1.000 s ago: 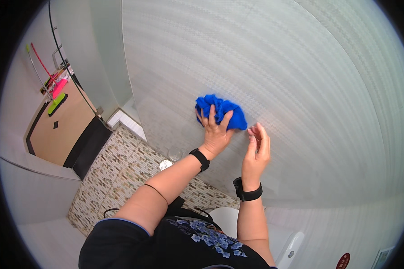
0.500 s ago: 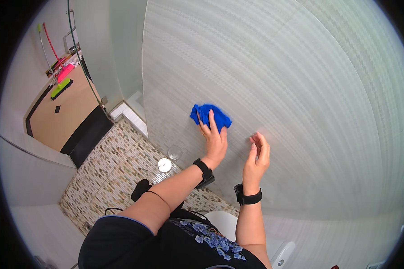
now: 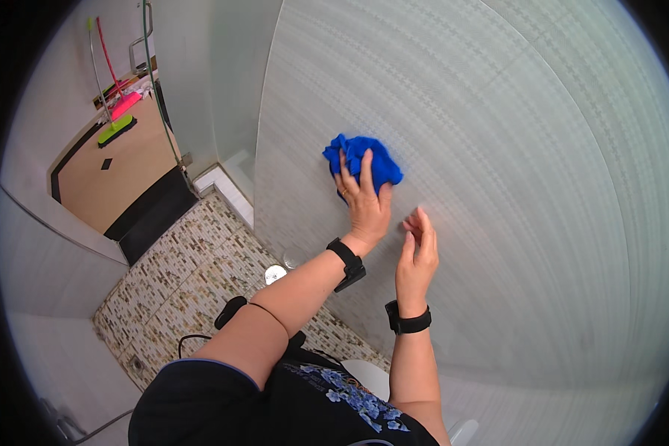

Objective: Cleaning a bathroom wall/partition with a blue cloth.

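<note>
A bunched blue cloth (image 3: 381, 162) lies pressed against the pale grey, streaked wall (image 3: 498, 193). My left hand (image 3: 366, 208) is closed over it, fingers on top of the fabric, thumb along its lower right edge. Lower and to the right, my right hand (image 3: 418, 260) is held up by the wall with loosely bent fingers. Nothing is in it; whether its fingertips touch the wall, I cannot tell. Each wrist wears a black band.
Mosaic tile floor (image 3: 178, 290) spreads below, with a round drain cover (image 3: 275, 274) near the wall. White toilet (image 3: 368, 377) sits close beside me. Beyond a doorway at far left stand a green broom (image 3: 117, 131) and a pink dustpan (image 3: 125, 105). A glass panel edge (image 3: 156, 97) borders it.
My left hand has slid the blue cloth up and slightly right along the wall. My right hand has shifted slightly left, fingers still loosely bent. The view has tilted a little.
</note>
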A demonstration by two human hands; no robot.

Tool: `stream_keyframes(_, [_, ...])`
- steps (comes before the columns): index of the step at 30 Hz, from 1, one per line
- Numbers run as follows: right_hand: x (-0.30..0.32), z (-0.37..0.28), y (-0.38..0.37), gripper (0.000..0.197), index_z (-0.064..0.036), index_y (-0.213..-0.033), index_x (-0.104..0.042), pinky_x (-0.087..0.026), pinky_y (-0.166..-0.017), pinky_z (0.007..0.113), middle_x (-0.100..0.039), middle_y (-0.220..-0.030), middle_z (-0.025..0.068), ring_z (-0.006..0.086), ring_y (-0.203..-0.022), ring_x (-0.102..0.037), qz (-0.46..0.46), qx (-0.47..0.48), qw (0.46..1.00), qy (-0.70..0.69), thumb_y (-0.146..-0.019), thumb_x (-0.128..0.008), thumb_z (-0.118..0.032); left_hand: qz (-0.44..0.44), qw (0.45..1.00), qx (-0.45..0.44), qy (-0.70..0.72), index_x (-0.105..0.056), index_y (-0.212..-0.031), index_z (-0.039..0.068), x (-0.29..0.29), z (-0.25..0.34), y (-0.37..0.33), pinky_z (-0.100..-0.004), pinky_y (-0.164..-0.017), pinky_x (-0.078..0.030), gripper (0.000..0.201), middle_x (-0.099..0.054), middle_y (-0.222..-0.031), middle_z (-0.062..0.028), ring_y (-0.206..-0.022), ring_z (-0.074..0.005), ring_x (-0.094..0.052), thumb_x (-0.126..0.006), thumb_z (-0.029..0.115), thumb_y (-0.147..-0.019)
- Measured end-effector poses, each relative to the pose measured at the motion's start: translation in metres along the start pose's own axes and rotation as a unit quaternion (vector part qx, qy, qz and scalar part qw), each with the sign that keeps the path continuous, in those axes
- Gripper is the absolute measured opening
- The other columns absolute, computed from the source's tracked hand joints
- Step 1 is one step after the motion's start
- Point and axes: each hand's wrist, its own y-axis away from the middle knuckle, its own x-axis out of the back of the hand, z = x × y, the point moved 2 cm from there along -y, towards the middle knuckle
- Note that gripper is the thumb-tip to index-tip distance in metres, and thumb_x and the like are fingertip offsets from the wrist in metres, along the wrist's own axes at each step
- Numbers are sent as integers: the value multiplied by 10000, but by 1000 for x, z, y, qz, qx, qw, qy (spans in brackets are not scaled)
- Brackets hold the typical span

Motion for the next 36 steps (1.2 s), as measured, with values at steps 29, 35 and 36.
stream_keyframes(29, [-38,-21,-16,476,-55,-1331,-435,-484,-846,341,-576,-1143,151,231,-995,-611,-69,3,998,-14,-875,-458,77,52,998,43,13,-211,-1452,141,21,-27,-56,-577,-1073,-90,548,-90,-1458,-260,-1325,-482,-102,-388,287,-955])
stream_keyframes(35, [-66,-16,-24,486,-62,-1335,-428,-490,-834,360,-567,-1135,168,261,-999,-606,-111,3,994,-17,-871,-459,79,86,981,173,11,-182,-1449,103,23,-99,-34,-524,-1069,-162,556,-134,-1433,-260,-1293,-437,-194,-353,325,-968])
stream_keyframes(36, [-69,-15,-25,485,-62,-1335,-428,-491,-833,361,-567,-1133,169,264,-999,-605,-116,2,993,-12,-871,-463,76,85,981,176,12,-182,-1449,103,23,-104,-32,-524,-1069,-162,556,-134,-1433,-260,-1293,-437,-194,-353,325,-968])
